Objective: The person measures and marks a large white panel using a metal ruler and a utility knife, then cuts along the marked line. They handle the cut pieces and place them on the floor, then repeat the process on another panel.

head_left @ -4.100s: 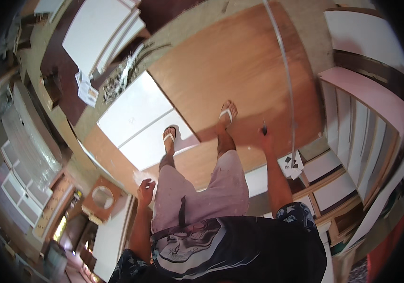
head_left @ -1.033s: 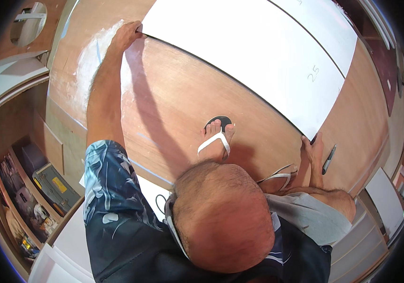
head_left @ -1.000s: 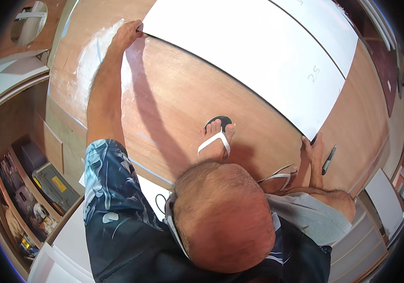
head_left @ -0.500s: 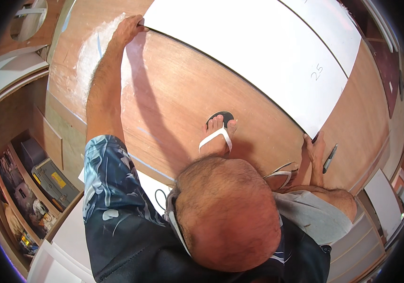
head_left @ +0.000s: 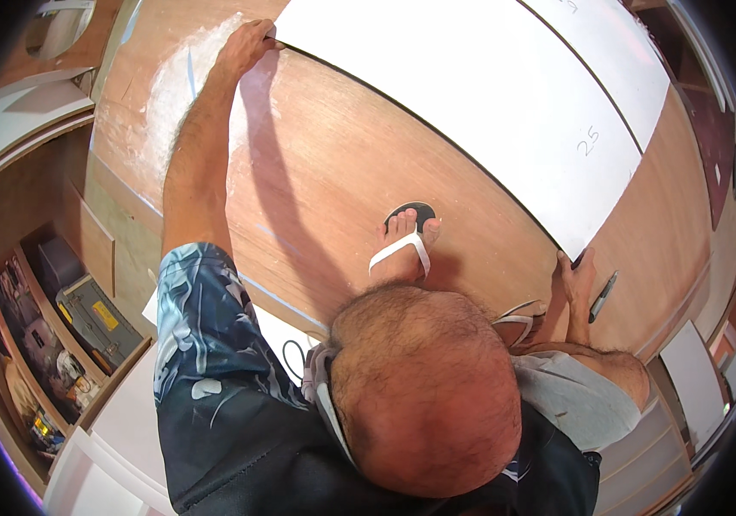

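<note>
White board (head_left: 471,112) lying flat on a brown plywood sheet (head_left: 334,198), gripped at two corners. Right hand (head_left: 576,277), nearest, grasps the board's near corner while also holding a pen (head_left: 602,297) just beside that grip. A sandalled foot (head_left: 402,249) stands on the plywood between the grips. Left hand (head_left: 248,45), farthest, arm outstretched, clasps the board's far corner edge.

Dk blue patterned tee (head_left: 213,361), grey shorts (head_left: 570,400), white flip-flops (head_left: 402,249)
</note>
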`<state>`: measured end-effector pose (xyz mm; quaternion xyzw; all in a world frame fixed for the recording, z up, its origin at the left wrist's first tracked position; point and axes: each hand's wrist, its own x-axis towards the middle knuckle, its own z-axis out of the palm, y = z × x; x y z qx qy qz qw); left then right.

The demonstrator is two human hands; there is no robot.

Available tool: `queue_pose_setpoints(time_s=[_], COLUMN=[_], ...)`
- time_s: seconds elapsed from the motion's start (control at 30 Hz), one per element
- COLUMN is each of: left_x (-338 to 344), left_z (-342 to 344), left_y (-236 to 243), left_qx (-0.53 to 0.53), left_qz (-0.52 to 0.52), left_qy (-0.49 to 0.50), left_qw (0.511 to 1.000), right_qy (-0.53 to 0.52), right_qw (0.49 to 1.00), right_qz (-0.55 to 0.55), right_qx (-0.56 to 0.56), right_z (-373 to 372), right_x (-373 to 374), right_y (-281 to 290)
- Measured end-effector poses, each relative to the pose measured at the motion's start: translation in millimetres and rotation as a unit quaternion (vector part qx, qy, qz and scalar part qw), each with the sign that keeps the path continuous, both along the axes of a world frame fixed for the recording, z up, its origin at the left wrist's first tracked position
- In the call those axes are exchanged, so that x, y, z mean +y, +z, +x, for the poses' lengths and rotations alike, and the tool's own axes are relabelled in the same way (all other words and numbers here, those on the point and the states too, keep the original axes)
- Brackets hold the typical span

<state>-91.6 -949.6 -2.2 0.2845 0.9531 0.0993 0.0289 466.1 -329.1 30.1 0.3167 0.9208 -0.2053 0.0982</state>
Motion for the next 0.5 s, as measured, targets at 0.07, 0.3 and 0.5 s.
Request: queue_pose_setpoints(time_s=[0.07, 0.3, 0.5], left_x=[13, -8, 1], left_z=[2, -4, -7], left_y=[3, -8, -11], left_qx=[-0.018, -0.023, -0.034], left_qz=[-0.015, 0.015, 0.035], left_qy=[0.012, -0.025, -0.038], left_qw=[1.0, 0.999, 0.998], right_qy=[0.005, -0.009, -0.046], right_qw=[1.0, 0.999, 0.998], right_qz=[0.012, -0.011, -0.038], right_qx=[0.02, 0.036, 0.025], right_z=[3, -3, 0], right_x=[-3, -3, -5], right_y=[6, 0, 1])
